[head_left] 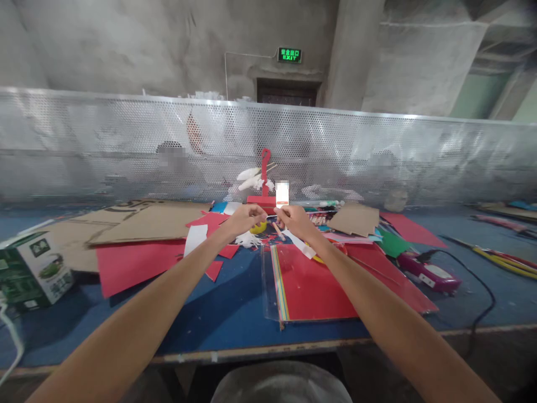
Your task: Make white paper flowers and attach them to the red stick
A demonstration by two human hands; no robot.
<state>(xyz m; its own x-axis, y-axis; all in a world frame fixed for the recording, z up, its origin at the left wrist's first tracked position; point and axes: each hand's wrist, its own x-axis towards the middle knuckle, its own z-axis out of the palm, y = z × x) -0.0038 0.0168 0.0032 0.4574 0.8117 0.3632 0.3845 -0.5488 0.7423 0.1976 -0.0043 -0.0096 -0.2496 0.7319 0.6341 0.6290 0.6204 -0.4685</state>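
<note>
My left hand point(248, 218) and my right hand point(294, 218) face each other over the middle of the table, fingertips pinched and a small gap apart. A thin whitish sliver shows in that gap, too small to name. From beneath my right hand's fingers a white paper strip point(301, 246) slants down to the right, seemingly held there. What my left fingers grip is hidden. Just under the left hand sits a round yellow object point(258, 228). White fringed paper scraps point(248, 240) lie below it. Behind the right hand, a phone point(282, 194) with a lit screen stands upright.
Red sheets point(319, 282) in a clear sleeve lie in front of me. Cardboard point(151, 223) and red paper point(138, 263) cover the left, beside a green-white box point(36, 271). A purple device point(430, 273) with a black cord is at right. A perforated metal screen point(126, 145) runs behind.
</note>
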